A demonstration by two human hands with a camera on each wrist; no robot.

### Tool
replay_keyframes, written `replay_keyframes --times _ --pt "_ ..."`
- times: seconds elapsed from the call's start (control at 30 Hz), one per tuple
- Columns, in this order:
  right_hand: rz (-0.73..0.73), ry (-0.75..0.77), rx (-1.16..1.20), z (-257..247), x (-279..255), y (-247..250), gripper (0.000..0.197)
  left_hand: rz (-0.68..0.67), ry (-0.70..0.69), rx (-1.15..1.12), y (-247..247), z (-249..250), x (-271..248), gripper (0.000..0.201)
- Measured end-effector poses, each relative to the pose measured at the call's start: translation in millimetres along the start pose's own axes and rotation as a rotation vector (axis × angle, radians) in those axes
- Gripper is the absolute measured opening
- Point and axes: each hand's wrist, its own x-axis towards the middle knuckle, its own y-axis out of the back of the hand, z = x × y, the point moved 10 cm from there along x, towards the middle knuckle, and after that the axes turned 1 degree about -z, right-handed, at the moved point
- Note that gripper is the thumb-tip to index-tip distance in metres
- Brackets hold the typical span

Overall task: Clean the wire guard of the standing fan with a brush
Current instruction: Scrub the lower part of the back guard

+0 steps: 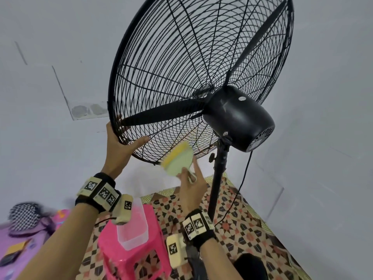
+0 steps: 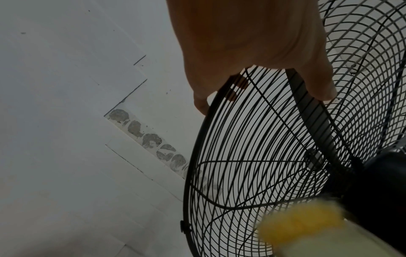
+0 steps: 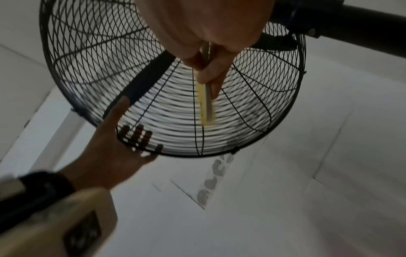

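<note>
Nearest my head camera are the two forearms, each wearing a black wrist band (image 1: 98, 194) set with printed marker tiles. Starting from the left, I see a purple surface (image 1: 12, 242) with a checkered item (image 1: 24, 214) lying on it, then a pink plastic stool (image 1: 129, 257) carrying a clear plastic container (image 1: 132, 229), all standing on a patterned floor mat (image 1: 238, 225).

Above these, my left hand (image 1: 119, 143) grips the lower left rim of the wire guard (image 1: 161, 63); its thumb lies on the side of the mesh toward me and its fingers (image 3: 137, 134) curl over the rim to the far side, showing through the wires in the right wrist view. The guard is a large black round cage, tilted so its face points up and to the left, with the black blades (image 1: 161, 115) inside.

Further right, my right hand (image 1: 190, 186) is clamped on the brush (image 1: 177, 159), a pale green body with a yellow pad. The brush's long axis runs up and to the left, away from the hand, and the yellow pad faces the mesh at the guard's lower part, just beside the pole; motion blur keeps me from telling whether it touches the wires.

To the right sit the black motor housing (image 1: 240, 118), the fan pole (image 1: 219, 174) and a hanging power cord (image 1: 244, 178).
</note>
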Motion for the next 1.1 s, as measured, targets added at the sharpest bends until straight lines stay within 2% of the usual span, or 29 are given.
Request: replay_keyframes --times 0.1,0.17,0.27,0.43,0.5,0.6,0.63,0.8,1.0,1.1 --pt "0.065 0.012 0.081 -0.1 5.7 -4.4 0.056 -0.012 0.02 0.012 0.7 -7.5 0.9 0.087" --pt "0.0 -0.03 0.018 13.1 -0.6 -20.4 0.057 -0.032 0.061 0.008 2.2 -19.7 0.5 0.084" --pt "-0.097 -0.059 -0.039 23.6 -16.8 -26.6 0.055 -0.085 0.121 0.042 1.2 -40.1 -4.2 0.094" --pt "0.098 -0.037 0.045 8.8 -5.1 -2.9 0.056 -0.114 0.153 0.088 -3.2 -56.2 -10.7 0.081" --pt "0.052 -0.042 -0.005 10.3 -8.7 -15.5 0.057 -0.113 0.149 0.091 -2.2 -57.8 -9.2 0.081" --pt "-0.12 -0.053 -0.093 20.8 -25.9 -32.1 0.057 -0.125 0.151 0.079 -1.3 -59.1 -4.9 0.082" --pt "-0.138 -0.047 -0.095 21.3 -28.2 -28.8 0.056 -0.139 0.155 0.077 -2.9 -57.9 -5.4 0.083" --pt "0.074 -0.063 0.011 11.3 -17.6 -1.5 0.056 -0.166 0.149 0.095 -6.5 -60.0 -7.6 0.084" --pt "-0.154 -0.091 -0.064 24.2 -47.7 -22.1 0.057 -0.121 0.146 0.113 3.8 -60.0 -12.1 0.096" --pt "-0.023 -0.071 -0.044 12.0 -43.9 1.2 0.056 -0.084 0.115 0.143 5.3 -54.2 -17.8 0.098"
